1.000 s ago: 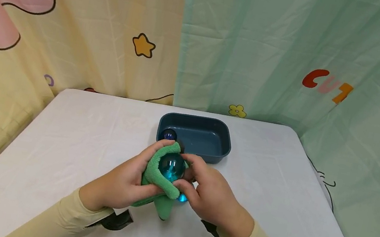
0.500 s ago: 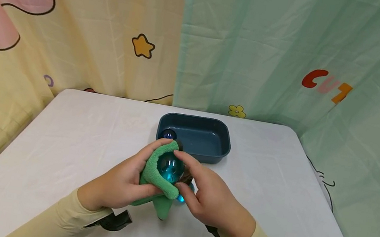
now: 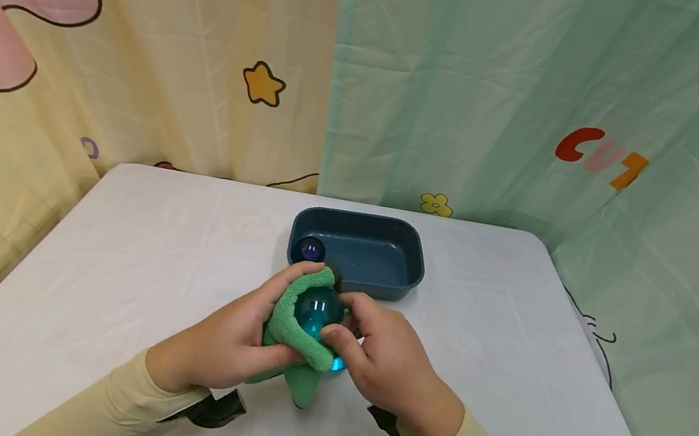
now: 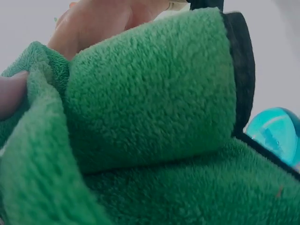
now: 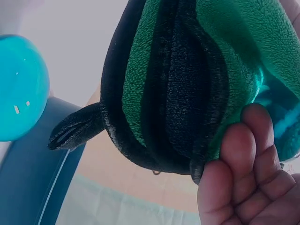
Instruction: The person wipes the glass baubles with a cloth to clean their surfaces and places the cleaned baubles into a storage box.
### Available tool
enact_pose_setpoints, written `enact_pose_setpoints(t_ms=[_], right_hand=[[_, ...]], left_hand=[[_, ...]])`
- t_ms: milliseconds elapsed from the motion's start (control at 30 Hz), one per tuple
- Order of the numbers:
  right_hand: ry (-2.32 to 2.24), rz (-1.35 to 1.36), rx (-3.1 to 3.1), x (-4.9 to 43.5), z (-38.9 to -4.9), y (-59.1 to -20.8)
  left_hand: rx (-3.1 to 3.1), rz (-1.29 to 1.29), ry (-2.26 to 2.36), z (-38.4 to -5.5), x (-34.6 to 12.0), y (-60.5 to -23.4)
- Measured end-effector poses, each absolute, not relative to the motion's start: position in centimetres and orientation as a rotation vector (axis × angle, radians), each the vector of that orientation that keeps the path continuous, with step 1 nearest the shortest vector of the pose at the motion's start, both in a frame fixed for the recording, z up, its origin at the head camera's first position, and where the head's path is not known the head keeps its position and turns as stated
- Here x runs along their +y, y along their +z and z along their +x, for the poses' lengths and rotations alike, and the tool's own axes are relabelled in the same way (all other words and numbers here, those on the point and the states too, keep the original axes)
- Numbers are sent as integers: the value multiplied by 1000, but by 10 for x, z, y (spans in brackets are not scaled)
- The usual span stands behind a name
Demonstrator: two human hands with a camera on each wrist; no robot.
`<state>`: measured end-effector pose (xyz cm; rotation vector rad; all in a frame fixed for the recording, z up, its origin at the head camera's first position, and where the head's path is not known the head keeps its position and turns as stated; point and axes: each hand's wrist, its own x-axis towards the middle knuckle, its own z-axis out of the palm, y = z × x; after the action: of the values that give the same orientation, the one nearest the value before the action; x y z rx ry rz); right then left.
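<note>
A clear teal ball (image 3: 318, 310) sits in the fold of a fluffy green cloth (image 3: 286, 323) with dark trim. My left hand (image 3: 232, 337) grips the cloth from the left, its thumb in front and its fingers behind. My right hand (image 3: 393, 349) holds the ball at its right side between thumb and fingers. In the right wrist view, the fingertips (image 5: 238, 147) lie along the cloth's dark edge beside the ball, and a dark loop (image 5: 77, 126) sticks out from the cloth. A second, bright blue ball (image 4: 275, 136) lies on the table behind the cloth.
A dark blue rectangular tray (image 3: 372, 287) stands behind the hands, with a dark purple-blue ball (image 3: 311, 249) in its left corner. White cloth covers the table (image 3: 178, 243). Printed curtains (image 3: 457, 74) hang along its back and sides.
My right index finger has slid from the top of the teal ball to its right side. Ball and cloth have shifted slightly right and toward me.
</note>
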<state>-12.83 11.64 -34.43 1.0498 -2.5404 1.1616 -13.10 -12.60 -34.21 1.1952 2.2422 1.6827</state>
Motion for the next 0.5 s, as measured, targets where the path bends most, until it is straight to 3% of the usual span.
enact_pose_setpoints(t_ms=[333, 500], right_hand=[[1157, 1231, -2419, 116, -128, -340], [1072, 1199, -2444, 117, -127, -340]], left_hand=[[2243, 1170, 1731, -132, -132, -341], [2230, 1195, 1719, -131, -132, -341]])
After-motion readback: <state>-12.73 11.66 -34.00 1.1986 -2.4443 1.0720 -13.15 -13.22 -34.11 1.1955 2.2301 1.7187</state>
